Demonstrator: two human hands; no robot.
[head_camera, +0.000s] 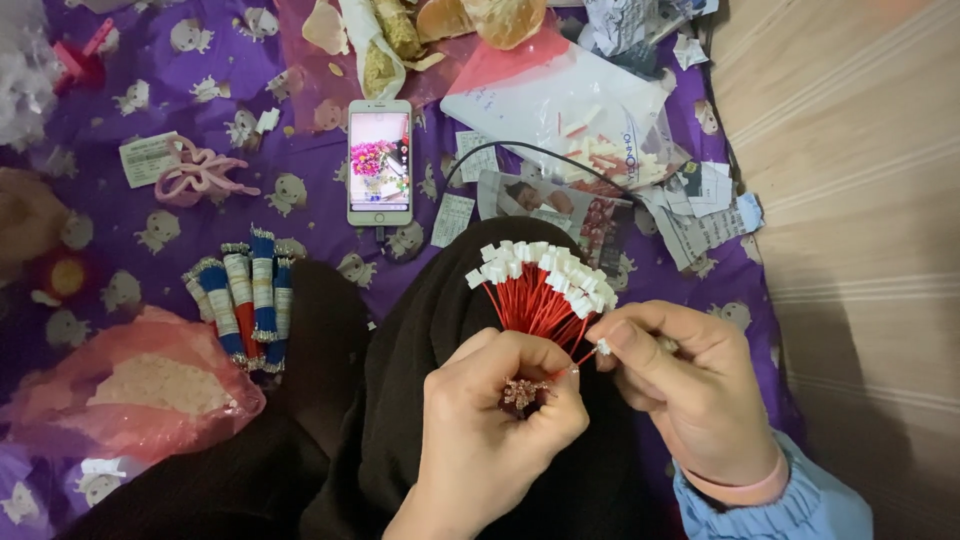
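Purple cloth covers the floor around our lap. Our left hand (500, 400) clenches the wires (540, 295) fanned upward for picking; our right hand (680, 385) pinches one wire's white tip.

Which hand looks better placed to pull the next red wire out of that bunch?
Probably the right hand: its fingertips already pinch one white-tipped red wire at the edge of the bundle of red wires with white plastic ends. The left hand is fully closed around the bundle's base, holding it.
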